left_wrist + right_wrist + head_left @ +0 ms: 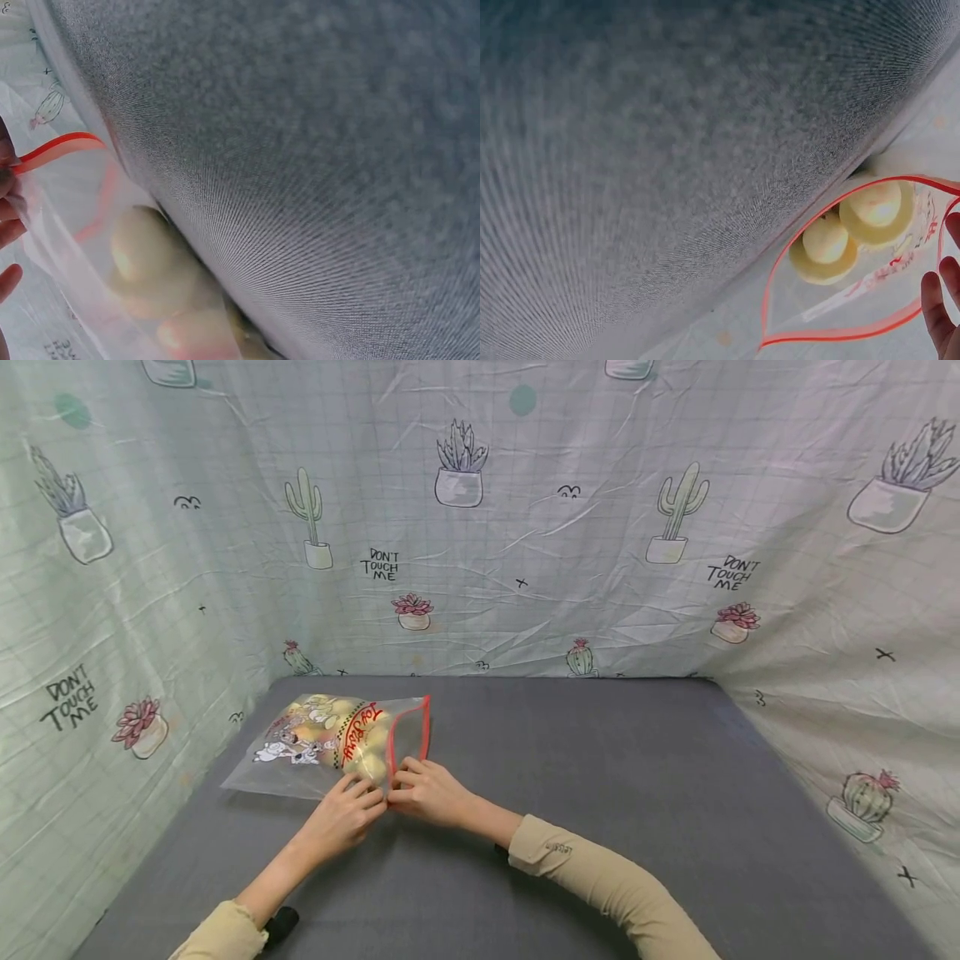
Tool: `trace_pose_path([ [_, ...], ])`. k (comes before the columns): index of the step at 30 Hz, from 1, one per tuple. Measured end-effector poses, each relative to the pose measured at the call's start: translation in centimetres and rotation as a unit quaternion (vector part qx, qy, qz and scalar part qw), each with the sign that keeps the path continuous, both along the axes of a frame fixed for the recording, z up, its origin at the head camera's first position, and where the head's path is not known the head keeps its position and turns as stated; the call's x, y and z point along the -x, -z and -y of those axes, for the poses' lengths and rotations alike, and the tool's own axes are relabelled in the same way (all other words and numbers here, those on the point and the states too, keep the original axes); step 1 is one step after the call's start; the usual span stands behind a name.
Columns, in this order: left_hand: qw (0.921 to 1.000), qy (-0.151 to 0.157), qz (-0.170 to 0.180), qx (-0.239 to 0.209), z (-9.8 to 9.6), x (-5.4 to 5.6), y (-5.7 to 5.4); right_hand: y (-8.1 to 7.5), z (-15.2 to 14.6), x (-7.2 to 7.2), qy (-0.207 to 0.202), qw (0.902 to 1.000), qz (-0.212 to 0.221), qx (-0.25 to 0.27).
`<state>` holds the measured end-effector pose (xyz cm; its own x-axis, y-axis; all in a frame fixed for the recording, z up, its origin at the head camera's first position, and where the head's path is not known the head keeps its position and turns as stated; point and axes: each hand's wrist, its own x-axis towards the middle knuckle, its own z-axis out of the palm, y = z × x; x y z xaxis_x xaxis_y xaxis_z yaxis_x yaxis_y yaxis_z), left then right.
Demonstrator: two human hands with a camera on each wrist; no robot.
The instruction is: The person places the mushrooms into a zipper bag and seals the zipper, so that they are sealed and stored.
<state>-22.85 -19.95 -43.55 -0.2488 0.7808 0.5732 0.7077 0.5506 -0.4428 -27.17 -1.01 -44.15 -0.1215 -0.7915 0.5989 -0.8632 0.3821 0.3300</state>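
Observation:
A clear zip bag with a red-edged mouth, cartoon prints and red lettering lies on the grey surface. Several round, pale-yellow things, apparently fruit, show through its plastic and its gaping mouth. My left hand pinches the bag's near side close to the mouth corner. Beside it, my right hand holds the red edge at that same corner, the two hands almost touching. Fingers grip the red strip in the left wrist view. Part of the right hand's fingers appears at the right wrist view's border.
The grey cloth-covered table stretches right of the bag. A hanging curtain printed with cacti and potted plants encloses its back and sides. Near the left sleeve is a black object, probably a wrist-worn device.

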Motion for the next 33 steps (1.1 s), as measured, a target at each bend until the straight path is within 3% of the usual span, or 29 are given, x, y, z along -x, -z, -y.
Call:
trace_pose_path([
  [5,0.9997,0.016,0.006,-0.02,0.2,0.1,-0.1,-0.2,0.2,0.1,-0.004,0.9999,-0.009,-0.003],
  [12,0.9998,0.01,0.0,-0.02,0.2,0.0,-0.3,-0.5,0.4,0.4,-0.004,0.9997,-0.023,-0.012],
  [18,0.9997,0.013,-0.007,-0.017,0.1,-0.2,-0.2,-0.2,0.1,1.0,0.02,0.9991,-0.034,-0.02],
  [28,0.999,-0.04,0.019,0.001,0.0,-0.3,-0.7,0.1,-0.3,0.8,0.054,0.9976,-0.004,-0.043],
  [33,0.9985,-0.054,0.01,-0.002,-0.2,0.0,-0.5,0.1,-0.2,0.5,0.054,0.9975,0.007,-0.045],
])
